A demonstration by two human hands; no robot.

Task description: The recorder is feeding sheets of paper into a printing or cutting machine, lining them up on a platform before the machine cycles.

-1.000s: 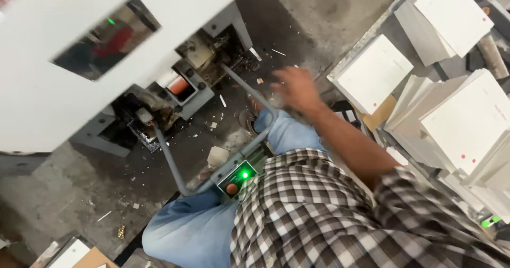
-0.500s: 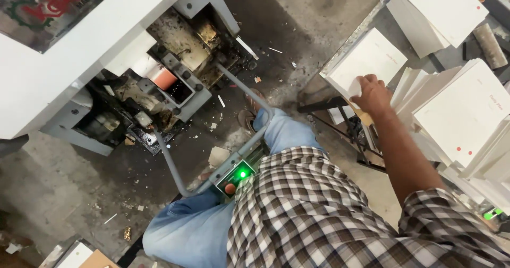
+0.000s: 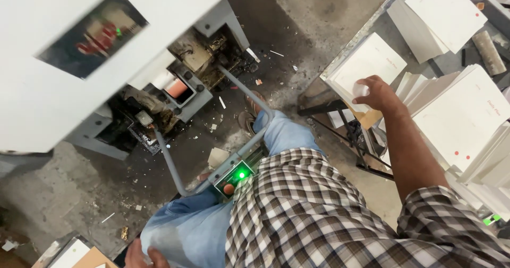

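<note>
The fingers of the right hand (image 3: 372, 91) close on the near edge of a white card (image 3: 366, 66), top of a stack on the metal rack (image 3: 340, 111). The card looks light and stiff, best taken by its edge. Right of this stack, more white cards (image 3: 467, 116) carry small red dots. The left hand (image 3: 143, 256), far below it, is half hidden; its fingers I cannot tell

A dark, gritty concrete floor (image 3: 297, 29) strewn with paper scraps lies under a grey-white machine (image 3: 79, 50).
</note>
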